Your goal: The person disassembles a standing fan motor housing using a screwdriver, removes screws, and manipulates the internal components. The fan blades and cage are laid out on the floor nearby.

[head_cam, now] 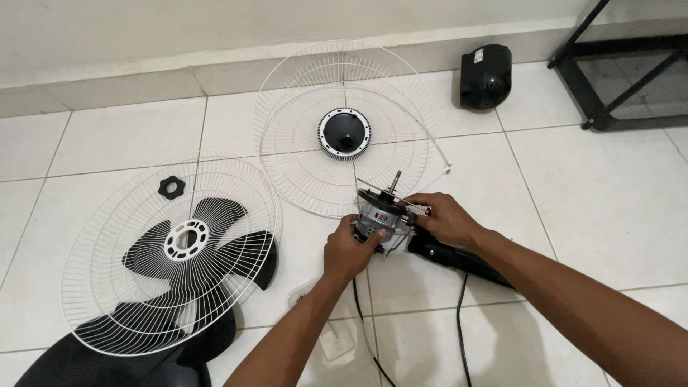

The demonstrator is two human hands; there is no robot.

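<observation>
At frame centre I keep the bare fan motor (380,215) upright on the floor (573,208): my left hand (349,251) wraps around its body to steady it, and my right hand (438,217) pinches its rim. The white grilles (344,129) lie aside at the left.

Bare floor tiles (602,208) lie open to the right of the right hand (438,218), as far as the black frame (616,79) in the far corner. Just beyond the fan motor (380,215) the white front grille (344,129) blocks the way forward; to the left lies the rear grille (172,258) over the black blade (215,215), with a black nut (171,187) on its far edge. Two black cords (462,337) cross the near tiles between the forearms, beside the left hand (349,251).
</observation>
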